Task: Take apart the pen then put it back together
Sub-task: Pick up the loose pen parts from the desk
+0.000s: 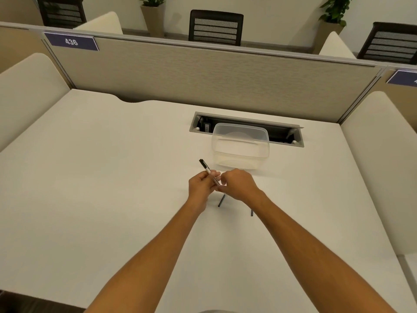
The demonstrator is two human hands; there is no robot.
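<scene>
Nearest you, both bare forearms reach out over the white desk and meet around the middle. Just short of your hands, two small dark pen parts lie on the surface: one dark piece sits below and between the hands, and a second dark piece lies to its right, partly hidden by your right wrist. What each part is — cap, tip or refill — is too small to tell.

Your left hand is closed around the pen barrel, which slants up and to the far left, its black end poking out beyond your fingers. Your right hand is curled at the barrel's near end, its fingers pinched there; whether they hold a small part is hidden.

With loose pieces on the desk, the pen looks to be in pieces, and you are either pulling off one more part or starting to refit one. The next move calls for a steady left grip and a straight, fine alignment at the barrel's near end.

Just beyond your hands stands a clear plastic container, apparently empty, and past it a cable slot runs along the desk before the partition.
</scene>
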